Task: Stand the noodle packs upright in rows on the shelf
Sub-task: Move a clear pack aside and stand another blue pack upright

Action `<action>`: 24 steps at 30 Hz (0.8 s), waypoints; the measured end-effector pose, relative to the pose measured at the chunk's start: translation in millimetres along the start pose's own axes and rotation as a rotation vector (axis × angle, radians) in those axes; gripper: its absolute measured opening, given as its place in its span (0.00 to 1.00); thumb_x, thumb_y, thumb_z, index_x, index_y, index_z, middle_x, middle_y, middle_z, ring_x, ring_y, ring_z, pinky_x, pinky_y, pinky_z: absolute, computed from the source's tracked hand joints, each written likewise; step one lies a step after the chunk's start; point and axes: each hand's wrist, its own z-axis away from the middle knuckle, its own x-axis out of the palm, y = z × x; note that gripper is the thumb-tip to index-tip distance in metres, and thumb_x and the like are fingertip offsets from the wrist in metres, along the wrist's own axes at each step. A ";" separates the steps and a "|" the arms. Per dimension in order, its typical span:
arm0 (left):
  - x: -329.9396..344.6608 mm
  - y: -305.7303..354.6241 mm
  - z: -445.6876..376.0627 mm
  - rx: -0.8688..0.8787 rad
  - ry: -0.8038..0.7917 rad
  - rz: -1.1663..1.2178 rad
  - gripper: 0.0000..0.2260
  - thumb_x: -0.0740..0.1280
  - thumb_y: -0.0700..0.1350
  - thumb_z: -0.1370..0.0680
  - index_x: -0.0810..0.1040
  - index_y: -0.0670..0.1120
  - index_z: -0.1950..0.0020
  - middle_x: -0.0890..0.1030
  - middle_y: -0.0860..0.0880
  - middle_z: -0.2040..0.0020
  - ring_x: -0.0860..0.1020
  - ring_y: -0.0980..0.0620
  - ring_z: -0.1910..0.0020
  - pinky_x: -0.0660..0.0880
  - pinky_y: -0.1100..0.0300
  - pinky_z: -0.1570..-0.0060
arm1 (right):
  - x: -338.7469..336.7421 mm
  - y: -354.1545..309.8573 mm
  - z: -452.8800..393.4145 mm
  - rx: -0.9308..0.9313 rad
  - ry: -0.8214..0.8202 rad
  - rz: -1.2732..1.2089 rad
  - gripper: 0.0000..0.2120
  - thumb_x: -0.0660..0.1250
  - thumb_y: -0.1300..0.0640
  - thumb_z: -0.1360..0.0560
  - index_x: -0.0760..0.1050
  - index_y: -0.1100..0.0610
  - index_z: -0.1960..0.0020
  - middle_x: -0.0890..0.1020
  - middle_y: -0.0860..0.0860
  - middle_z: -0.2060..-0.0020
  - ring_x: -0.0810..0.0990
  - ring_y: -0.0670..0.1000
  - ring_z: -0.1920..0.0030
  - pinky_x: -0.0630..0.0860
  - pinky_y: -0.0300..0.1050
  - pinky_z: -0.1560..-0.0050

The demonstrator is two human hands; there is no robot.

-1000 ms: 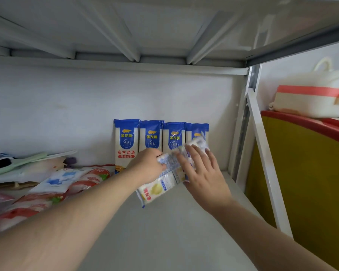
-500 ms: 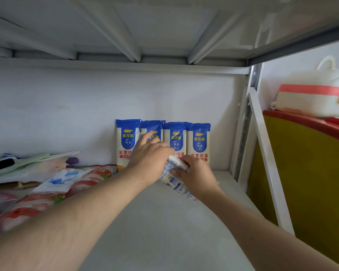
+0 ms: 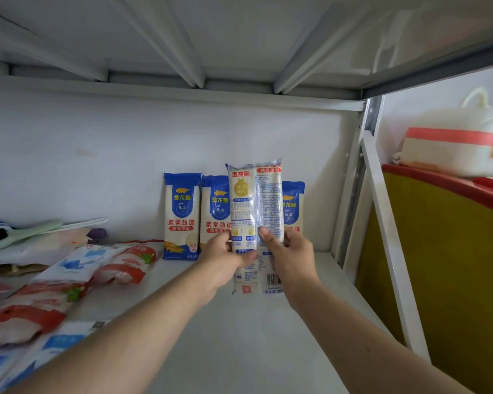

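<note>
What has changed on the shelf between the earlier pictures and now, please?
The held noodle pack, tilted low a second ago, has been turned upright and raised, its back towards the camera. The left hand and right hand now both grip its lower half. The blue packs against the back wall and the loose packs lying on the left stayed put.

Four visible noodle packs (image 3: 255,220), two hands (image 3: 225,258).

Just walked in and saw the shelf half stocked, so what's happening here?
A person is stocking noodle packs. Both hands, left hand and right hand, hold one noodle pack upright, back label facing the camera, in front of a row of blue packs standing against the back wall. More packs lie flat on the white shelf, at the left.
</note>
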 end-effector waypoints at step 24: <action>8.7 -25.6 -16.8 0.138 0.340 0.011 0.14 0.75 0.40 0.26 0.80 0.51 0.43 0.85 0.52 0.48 0.83 0.49 0.49 0.81 0.51 0.53 | 25.6 11.9 10.4 -0.380 0.256 0.462 0.26 0.75 0.50 0.25 0.71 0.50 0.30 0.74 0.47 0.39 0.73 0.46 0.39 0.78 0.51 0.38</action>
